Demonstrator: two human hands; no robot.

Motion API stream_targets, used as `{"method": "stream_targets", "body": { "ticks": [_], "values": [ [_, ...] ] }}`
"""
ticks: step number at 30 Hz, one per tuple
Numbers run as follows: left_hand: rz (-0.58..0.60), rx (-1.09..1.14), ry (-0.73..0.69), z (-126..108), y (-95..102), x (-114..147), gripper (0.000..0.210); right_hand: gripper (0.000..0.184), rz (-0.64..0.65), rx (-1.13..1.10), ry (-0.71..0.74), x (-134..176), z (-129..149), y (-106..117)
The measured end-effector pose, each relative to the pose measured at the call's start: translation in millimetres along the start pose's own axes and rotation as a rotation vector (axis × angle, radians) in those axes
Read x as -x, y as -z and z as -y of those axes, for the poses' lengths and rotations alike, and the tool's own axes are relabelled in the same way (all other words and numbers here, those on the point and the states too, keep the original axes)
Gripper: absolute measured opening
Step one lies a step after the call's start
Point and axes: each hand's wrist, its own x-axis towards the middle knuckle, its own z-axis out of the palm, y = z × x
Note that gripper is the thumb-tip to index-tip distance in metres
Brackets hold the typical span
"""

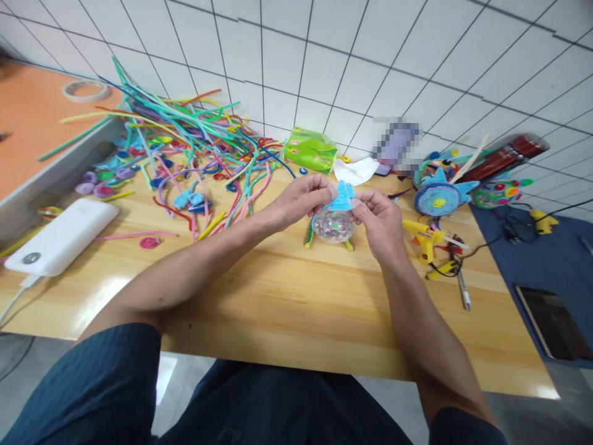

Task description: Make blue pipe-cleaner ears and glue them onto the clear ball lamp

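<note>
Between both hands is a light blue, fuzzy folded piece [341,196] that looks made of pipe cleaner. My left hand [309,196] pinches its left edge, and the fingers of my right hand [377,221] close on its lower right side. Right beneath it stands a clear rounded container [332,227] with colourful bits inside and green and yellow legs at its base. Whether the blue piece touches the container cannot be made out. My fingers partly cover the blue piece and the container's top.
Loose pipe cleaners [204,148] heap up at the back left, near a white power bank [65,238]. A green tissue pack [310,150] leans by the tiled wall. At right lie a yellow glue gun [424,240], a blue fish-shaped craft [438,199] and a phone [553,321].
</note>
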Motion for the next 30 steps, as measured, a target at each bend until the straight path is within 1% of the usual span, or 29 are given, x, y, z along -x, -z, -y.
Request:
{"method": "stream_targets", "body": {
  "ticks": [3, 7, 12, 18, 21, 26, 30],
  "values": [
    [-0.012, -0.058, -0.026, 0.0, -1.5, 0.3, 0.014, 0.023, -0.031, -0.023, -0.014, -2.1, -2.4, 2.1],
    [0.018, -0.075, -0.049, 2.7, -1.0, -1.9, 0.014, 0.018, -0.071, -0.04, -0.012, -4.3, -2.1, 8.0],
    [0.008, -0.067, -0.056, 7.8, -1.7, -3.3, 0.013, 0.016, -0.036, 0.003, -0.003, -3.3, 0.7, 10.1],
    [-0.068, -0.187, -0.18, 17.6, 1.1, -7.0, 0.009, 0.015, -0.021, 0.041, -0.002, -2.3, 2.0, 12.1],
    [-0.121, -0.25, -0.208, 22.6, 3.1, -8.5, 0.009, 0.013, -0.03, 0.053, -0.015, -2.6, -1.0, 14.5],
    [-0.174, -0.319, -0.19, 28.2, 0.4, -6.9, 0.015, 0.012, -0.047, 0.05, -0.04, -6.5, -15.3, 14.6],
    [-0.228, -0.297, -0.153, 31.2, -3.3, -5.1, 0.017, 0.013, -0.099, 0.038, -0.026, -11.4, -30.1, 13.9]
  ]
}}
